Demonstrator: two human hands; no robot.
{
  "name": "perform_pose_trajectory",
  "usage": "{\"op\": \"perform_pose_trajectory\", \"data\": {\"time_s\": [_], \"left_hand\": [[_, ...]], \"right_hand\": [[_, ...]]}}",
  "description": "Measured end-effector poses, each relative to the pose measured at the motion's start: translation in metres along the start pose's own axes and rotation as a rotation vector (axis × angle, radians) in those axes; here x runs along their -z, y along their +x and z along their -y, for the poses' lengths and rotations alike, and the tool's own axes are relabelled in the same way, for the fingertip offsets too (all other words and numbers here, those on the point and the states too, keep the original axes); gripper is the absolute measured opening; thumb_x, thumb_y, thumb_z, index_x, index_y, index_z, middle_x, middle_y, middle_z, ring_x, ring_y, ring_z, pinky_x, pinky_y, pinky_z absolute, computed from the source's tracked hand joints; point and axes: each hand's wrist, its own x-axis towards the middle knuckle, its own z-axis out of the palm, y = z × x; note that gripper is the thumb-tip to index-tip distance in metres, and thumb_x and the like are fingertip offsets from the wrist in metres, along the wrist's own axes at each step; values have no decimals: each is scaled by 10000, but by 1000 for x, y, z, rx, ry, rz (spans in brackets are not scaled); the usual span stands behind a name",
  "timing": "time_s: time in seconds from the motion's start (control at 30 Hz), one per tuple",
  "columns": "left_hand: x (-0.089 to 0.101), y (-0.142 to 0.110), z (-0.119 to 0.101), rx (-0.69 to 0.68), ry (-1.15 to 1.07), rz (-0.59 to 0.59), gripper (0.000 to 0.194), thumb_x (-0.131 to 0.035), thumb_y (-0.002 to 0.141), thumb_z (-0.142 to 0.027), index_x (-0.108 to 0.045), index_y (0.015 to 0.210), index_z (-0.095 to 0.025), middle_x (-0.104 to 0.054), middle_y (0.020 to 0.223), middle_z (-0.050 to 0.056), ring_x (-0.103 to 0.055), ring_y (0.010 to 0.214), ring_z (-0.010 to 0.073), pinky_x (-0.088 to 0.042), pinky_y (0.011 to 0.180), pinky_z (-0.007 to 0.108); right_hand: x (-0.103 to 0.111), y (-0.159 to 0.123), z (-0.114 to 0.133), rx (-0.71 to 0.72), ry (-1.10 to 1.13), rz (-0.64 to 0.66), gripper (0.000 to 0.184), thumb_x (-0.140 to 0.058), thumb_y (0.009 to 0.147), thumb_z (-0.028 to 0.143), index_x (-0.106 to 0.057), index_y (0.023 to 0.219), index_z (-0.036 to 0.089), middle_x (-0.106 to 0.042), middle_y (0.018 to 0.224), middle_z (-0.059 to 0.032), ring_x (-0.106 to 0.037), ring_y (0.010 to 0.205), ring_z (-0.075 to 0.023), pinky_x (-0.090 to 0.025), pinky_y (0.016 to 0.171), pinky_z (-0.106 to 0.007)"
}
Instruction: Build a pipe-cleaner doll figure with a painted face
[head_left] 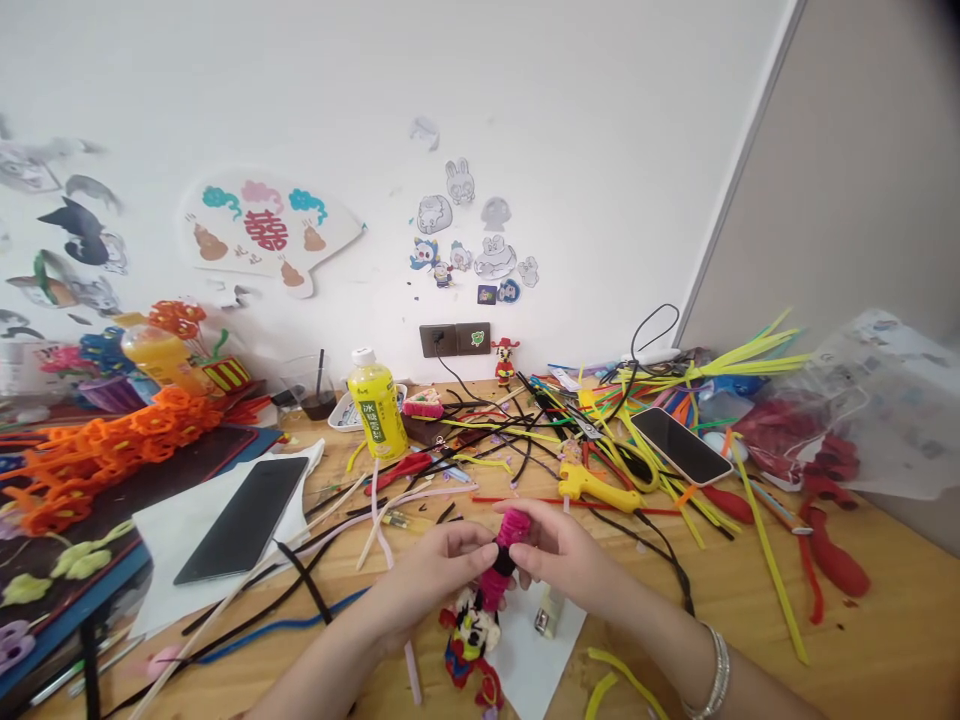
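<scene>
Both hands meet low in the middle of the head view, above the wooden table. My left hand pinches one side of a fuzzy magenta piece with a black band, which looks made of pipe cleaner. On its other side the fingers of my right hand are closed round it. Just below hangs or lies a small pipe-cleaner figure in white, black, red, yellow and blue; whether it is joined to the magenta piece I cannot tell. A lighter lies on white paper beneath my right hand.
A yellow glue gun lies beyond my hands, its cord trailing right. Around it are loose pipe cleaners, a phone and a yellow-labelled bottle. Another dark phone rests on paper at left, near orange pipe-cleaner flowers.
</scene>
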Motion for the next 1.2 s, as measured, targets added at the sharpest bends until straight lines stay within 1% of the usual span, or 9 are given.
{"op": "perform_pose_trajectory", "data": {"time_s": [0.1, 0.2, 0.43, 0.53, 0.7, 0.87, 1.0, 1.07, 1.2], "left_hand": [[1, 4, 1, -17, 6, -18, 321, -656, 646, -397, -590, 821, -136, -632, 698, 19, -554, 577, 112, -401, 559, 217], [3, 6, 3, -50, 28, 2, 340, -668, 630, -403, -575, 806, -128, -626, 705, 17, -541, 600, 109, -396, 575, 225], [4, 9, 8, -60, 64, -23, 332, -697, 582, -411, -542, 688, -137, -579, 622, -18, -520, 539, 99, -359, 531, 228], [3, 10, 9, -83, 69, -28, 323, -696, 589, -402, -545, 673, -129, -558, 603, -31, -492, 540, 81, -338, 521, 208], [1, 10, 11, -85, 47, -20, 337, -699, 581, -412, -522, 653, -134, -552, 585, -36, -495, 524, 80, -342, 513, 207], [0, 12, 13, -68, 76, -25, 368, -694, 569, -443, -513, 660, -135, -566, 601, -20, -532, 515, 103, -377, 516, 231], [1, 13, 12, -14, 94, -50, 395, -691, 558, -464, -536, 702, -131, -584, 615, -10, -518, 518, 98, -358, 506, 219], [2, 12, 10, 5, 96, -21, 388, -669, 591, -466, -564, 743, -125, -594, 640, -3, -514, 531, 96, -359, 514, 216], [5, 8, 8, 11, 112, 112, 388, -516, 730, -493, -614, 762, -119, -613, 659, 20, -512, 534, 101, -371, 521, 222]], "right_hand": [[3, 2, -2, -26, 28, 31, 381, -623, 702, 323, -494, 1037, 194, -518, 779, 10, -521, 583, -95, -443, 529, -236], [5, 3, -4, -29, 18, 33, 314, -632, 698, 333, -512, 946, 183, -513, 741, 17, -511, 572, -93, -432, 523, -233], [3, 5, -9, -14, 26, 14, 321, -639, 688, 361, -488, 905, 180, -491, 742, 17, -502, 587, -90, -426, 497, -216], [2, 4, -9, -15, 32, -1, 366, -643, 674, 389, -484, 931, 184, -488, 747, 17, -498, 574, -87, -427, 485, -216], [1, 2, -7, -6, 32, 3, 456, -635, 683, 366, -467, 1075, 204, -488, 739, 25, -483, 533, -74, -422, 489, -220], [2, 2, -9, 20, -32, 15, 356, -600, 717, 291, -518, 1057, 223, -503, 730, 27, -485, 529, -72, -421, 504, -222], [4, 4, -11, 24, -104, -10, 371, -584, 723, 271, -523, 1086, 221, -529, 739, 14, -485, 536, -83, -426, 504, -229], [5, 4, -11, 11, -127, -5, 379, -577, 726, 248, -518, 1099, 221, -545, 746, 10, -498, 555, -91, -437, 527, -237], [5, 2, -10, 19, -157, 3, 324, -567, 718, 180, -532, 1038, 211, -563, 786, 3, -524, 625, -105, -444, 585, -243]]}}
